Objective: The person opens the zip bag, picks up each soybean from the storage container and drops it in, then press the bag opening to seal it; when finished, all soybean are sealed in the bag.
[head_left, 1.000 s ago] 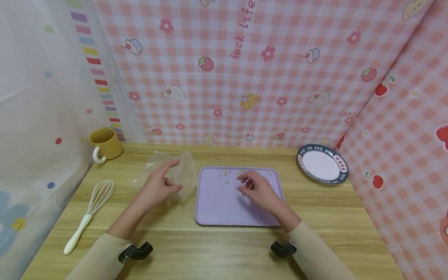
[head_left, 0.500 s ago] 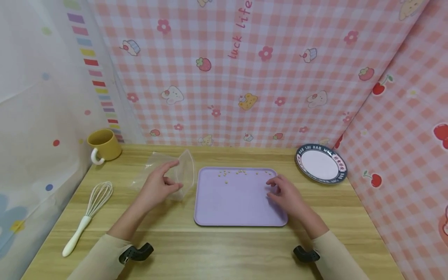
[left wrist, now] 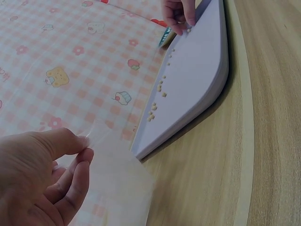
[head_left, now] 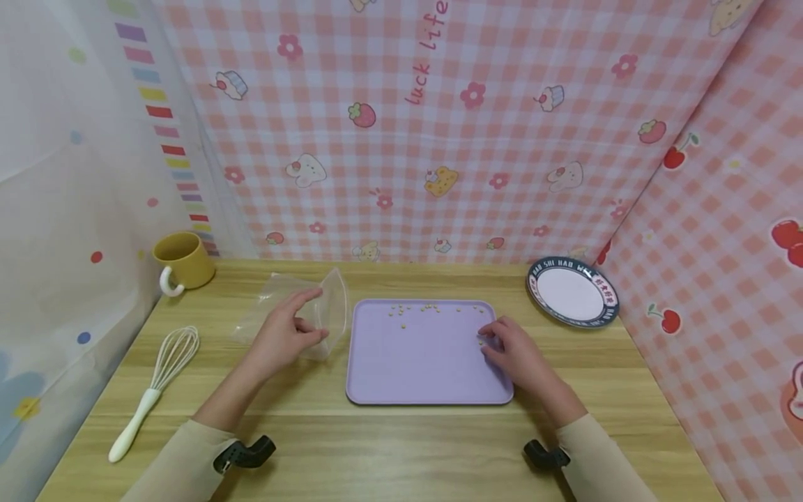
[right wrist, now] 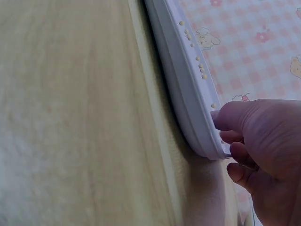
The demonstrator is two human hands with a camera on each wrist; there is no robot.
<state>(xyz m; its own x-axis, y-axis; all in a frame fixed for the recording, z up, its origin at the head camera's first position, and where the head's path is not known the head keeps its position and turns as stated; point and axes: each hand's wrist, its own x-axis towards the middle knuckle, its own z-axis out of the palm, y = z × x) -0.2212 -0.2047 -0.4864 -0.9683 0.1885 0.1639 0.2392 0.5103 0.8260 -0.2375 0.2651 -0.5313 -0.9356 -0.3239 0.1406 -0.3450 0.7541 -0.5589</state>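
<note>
My left hand (head_left: 285, 336) holds a clear plastic bag (head_left: 337, 314) at its mouth, left of the tray; in the left wrist view, thumb and index finger pinch the bag's film (left wrist: 123, 181). A lilac rectangular tray (head_left: 420, 369) lies flat on the table. Small yellow beans (head_left: 403, 326) are scattered along its far side. Over the tray's right side, my right hand (head_left: 517, 354) reaches down with thumb and index fingertips a little apart. One bean (head_left: 481, 342) shows in the gap between those fingertips. The right wrist view hides that bean behind the fingers.
A yellow mug (head_left: 191, 263) with a white handle stands at the back left. In front of it lies a whisk (head_left: 150, 394). An oval plate (head_left: 572, 293) with a dark patterned rim sits at the back right. Checked cloth (head_left: 376, 139) hangs behind the table.
My right hand has moved right, from over the tray's upper middle to its right side, and its fingertips now frame a bean. The left hand and bag have stayed put.
</note>
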